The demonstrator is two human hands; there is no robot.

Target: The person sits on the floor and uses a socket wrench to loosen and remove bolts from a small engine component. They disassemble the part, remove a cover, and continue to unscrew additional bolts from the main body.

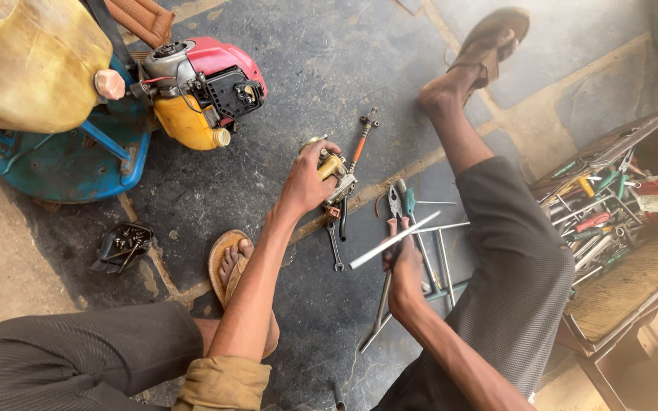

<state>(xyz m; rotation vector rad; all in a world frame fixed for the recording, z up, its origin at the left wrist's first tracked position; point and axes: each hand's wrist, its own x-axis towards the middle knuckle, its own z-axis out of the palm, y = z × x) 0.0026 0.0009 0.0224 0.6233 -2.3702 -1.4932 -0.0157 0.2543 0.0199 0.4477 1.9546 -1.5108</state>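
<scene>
My left hand grips a small metal carburetor-like part with a brass-yellow piece, held just above the dark stone floor. My right hand holds a long thin silver rod that points up and to the right. Pliers with red handles, a teal-handled tool, a small spanner and an orange-handled tool lie on the floor between the two hands. More long metal tools rest beside my right hand.
A small engine with red cover and yellow tank stands at the upper left beside a blue frame and a yellowish tank. A black dish of bolts lies left. An open toolbox sits right. My sandalled feet rest nearby.
</scene>
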